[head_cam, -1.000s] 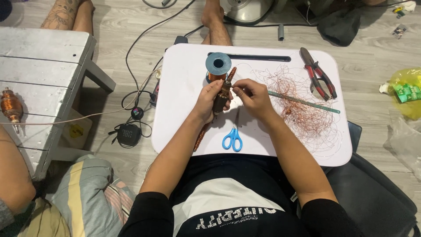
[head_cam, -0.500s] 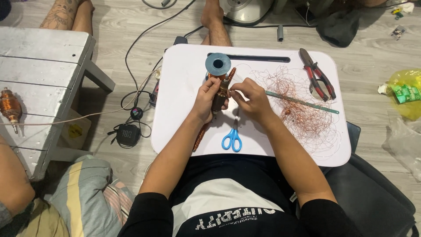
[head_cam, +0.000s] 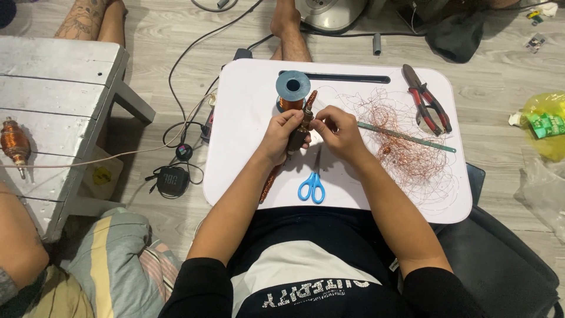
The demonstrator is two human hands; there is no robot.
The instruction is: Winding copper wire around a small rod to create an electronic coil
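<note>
Item: small motor rotor [head_cam: 301, 126], dark core wound with copper wire, held over the middle of the white lap table [head_cam: 247, 147]; left hand [head_cam: 281, 136] clamped around its body, right hand [head_cam: 335, 131] pinching at its upper end. Handling is best slow, the thin wire kept taut and unkinked. Nearby: blue-handled scissors [head_cam: 312, 185], a blue spool [head_cam: 293, 87], a springy tangle of copper wire [head_cam: 406, 150], red pliers [head_cam: 428, 106].

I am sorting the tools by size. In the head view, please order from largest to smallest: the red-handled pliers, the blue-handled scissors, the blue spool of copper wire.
1. Red-handled pliers: longest.
2. Blue-handled scissors: a little shorter; the blades are partly hidden by the right hand, so this is unsure.
3. Blue spool of copper wire: clearly smallest.
</note>
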